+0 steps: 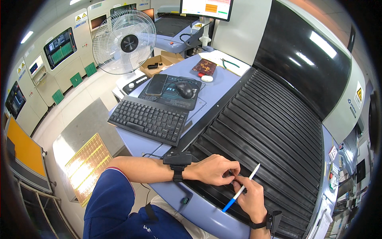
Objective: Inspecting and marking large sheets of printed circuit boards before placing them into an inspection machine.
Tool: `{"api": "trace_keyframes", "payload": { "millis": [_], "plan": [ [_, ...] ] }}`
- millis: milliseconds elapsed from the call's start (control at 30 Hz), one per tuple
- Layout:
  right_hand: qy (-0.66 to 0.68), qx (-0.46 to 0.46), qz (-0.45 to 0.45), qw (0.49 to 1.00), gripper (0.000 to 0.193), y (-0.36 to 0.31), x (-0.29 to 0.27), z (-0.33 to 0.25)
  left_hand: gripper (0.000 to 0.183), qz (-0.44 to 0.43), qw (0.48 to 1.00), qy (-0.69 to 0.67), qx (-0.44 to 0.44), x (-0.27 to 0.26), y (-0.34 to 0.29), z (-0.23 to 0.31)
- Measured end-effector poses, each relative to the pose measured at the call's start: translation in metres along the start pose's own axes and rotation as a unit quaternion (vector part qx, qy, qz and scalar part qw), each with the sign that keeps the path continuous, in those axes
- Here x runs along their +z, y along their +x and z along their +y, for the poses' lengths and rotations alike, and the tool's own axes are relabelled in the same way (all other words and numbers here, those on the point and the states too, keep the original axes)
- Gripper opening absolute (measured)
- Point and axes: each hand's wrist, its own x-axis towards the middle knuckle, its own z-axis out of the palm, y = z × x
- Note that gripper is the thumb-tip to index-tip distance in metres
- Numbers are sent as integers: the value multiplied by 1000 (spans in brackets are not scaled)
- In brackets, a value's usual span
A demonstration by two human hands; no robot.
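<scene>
Above the black ribbed cover of the machine, my two hands meet at the fingertips. My left hand is closed in a pinch; anything between its fingers is too small or hidden to make out. My right hand holds a white pen with a blue end, tilted across the thumb and fingers. The pen's blue end points down toward the light blue machine edge, its white tip away from me. Whether the right fingertips also hold a small thing cannot be told.
Left of the cover lie a black keyboard, a mouse and a phone. Farther back are green-handled pliers, a cardboard box and a standing fan. A yellow patterned panel lies on a metal table at left.
</scene>
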Motion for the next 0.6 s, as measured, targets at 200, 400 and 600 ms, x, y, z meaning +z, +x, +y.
{"api": "trace_keyframes", "payload": {
  "millis": [200,400,600],
  "plan": [
    [5,-9,9,1000,19,0,1,1,13,-30,999,29,-7,-3,0,2],
    [4,-2,1,1000,19,0,0,0,13,-14,1000,14,-3,-1,0,0],
    [4,-1,3,1000,19,0,-1,1,13,-35,999,22,-8,-1,1,-1]
  ]
}}
